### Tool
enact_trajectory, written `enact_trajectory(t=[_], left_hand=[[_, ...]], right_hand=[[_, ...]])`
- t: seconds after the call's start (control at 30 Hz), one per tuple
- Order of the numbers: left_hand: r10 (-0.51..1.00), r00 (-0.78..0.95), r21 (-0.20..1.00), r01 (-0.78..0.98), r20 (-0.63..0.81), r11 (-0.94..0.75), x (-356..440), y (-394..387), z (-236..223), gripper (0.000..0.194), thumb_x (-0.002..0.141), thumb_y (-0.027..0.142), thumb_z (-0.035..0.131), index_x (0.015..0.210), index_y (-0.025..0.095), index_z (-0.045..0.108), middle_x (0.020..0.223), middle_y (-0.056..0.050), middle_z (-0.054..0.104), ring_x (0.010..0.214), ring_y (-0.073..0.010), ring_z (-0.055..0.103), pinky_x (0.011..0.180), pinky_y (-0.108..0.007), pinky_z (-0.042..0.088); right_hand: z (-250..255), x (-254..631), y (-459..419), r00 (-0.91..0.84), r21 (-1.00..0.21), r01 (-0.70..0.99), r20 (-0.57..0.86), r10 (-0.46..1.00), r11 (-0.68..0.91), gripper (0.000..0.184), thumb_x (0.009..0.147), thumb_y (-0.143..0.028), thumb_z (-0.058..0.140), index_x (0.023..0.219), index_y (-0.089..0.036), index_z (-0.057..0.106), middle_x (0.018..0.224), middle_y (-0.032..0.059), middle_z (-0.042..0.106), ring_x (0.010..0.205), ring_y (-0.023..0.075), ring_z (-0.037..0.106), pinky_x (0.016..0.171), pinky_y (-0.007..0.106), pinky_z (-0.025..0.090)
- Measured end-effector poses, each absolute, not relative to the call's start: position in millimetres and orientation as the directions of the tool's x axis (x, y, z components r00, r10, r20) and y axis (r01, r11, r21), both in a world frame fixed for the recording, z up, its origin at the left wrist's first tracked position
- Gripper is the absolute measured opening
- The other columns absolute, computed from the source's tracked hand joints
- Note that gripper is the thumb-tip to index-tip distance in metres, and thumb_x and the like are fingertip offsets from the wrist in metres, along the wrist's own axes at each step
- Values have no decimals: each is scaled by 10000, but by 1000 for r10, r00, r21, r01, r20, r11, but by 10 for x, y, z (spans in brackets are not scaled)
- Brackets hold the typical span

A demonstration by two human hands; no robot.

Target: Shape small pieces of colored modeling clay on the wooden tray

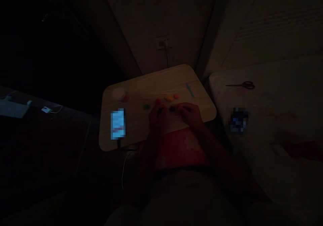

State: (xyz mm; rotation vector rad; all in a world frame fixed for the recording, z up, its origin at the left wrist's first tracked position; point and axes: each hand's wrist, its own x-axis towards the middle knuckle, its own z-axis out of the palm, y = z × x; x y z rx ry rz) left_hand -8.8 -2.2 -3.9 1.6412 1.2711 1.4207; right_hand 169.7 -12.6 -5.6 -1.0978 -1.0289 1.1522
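In the dim head view, my left hand is over the front of a small wooden table, its fingers curled together; anything in them is too dark to see. My right hand faces it with its fingers pinched, and a small dark lump shows at their tips, between the two hands. Just beyond my left hand are a red lump and a green lump. An orange lump and a pink lump lie behind the dark one. They look like modelling clay, though the material is unclear.
A blue strip-shaped tool lies at the back right. On the left are a tub and a lit phone with a cable. Scissors rest on the pale surface to the right. A wall socket holds a plug.
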Motion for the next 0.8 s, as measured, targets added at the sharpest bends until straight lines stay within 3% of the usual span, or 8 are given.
enact_trajectory(t=[0.3, 0.53, 0.63, 0.8], left_hand=[[938, -62, 909, 274, 342, -314, -79, -12, -62, 141, 895, 332, 663, 890, 199, 708, 891, -38, 739, 840, -180, 684, 801, -283, 546], [937, -41, 904, 279, 347, -323, -87, -16, -60, 147, 910, 338, 658, 895, 201, 709, 884, -31, 731, 826, -173, 677, 793, -276, 537], [939, -47, 904, 289, 341, -314, -84, -23, -43, 140, 912, 336, 662, 891, 204, 705, 883, -32, 732, 828, -178, 679, 798, -281, 539], [938, -47, 907, 276, 342, -317, -83, -19, -55, 131, 911, 332, 674, 901, 204, 705, 905, -39, 744, 856, -189, 694, 822, -299, 552]], right_hand=[[6, 1677, -162, 207, -993, -118, -1, 978, 24, 191, 685, -350, 821, 665, -193, 715, 575, -10, 641, 519, 117, 510, 492, 241, 385], [-22, 1701, -157, 241, -992, -51, 99, 966, 114, 279, 779, -390, 759, 615, -201, 634, 564, -34, 544, 540, 107, 452, 520, 245, 354], [-30, 1704, -147, 257, -992, -29, 112, 960, 124, 259, 793, -388, 738, 629, -200, 669, 598, -16, 585, 574, 121, 493, 543, 251, 387], [-91, 1679, -123, 245, -991, -112, 47, 968, 76, 246, 816, -437, 741, 823, -195, 783, 682, 16, 680, 576, 131, 549, 513, 248, 409]])
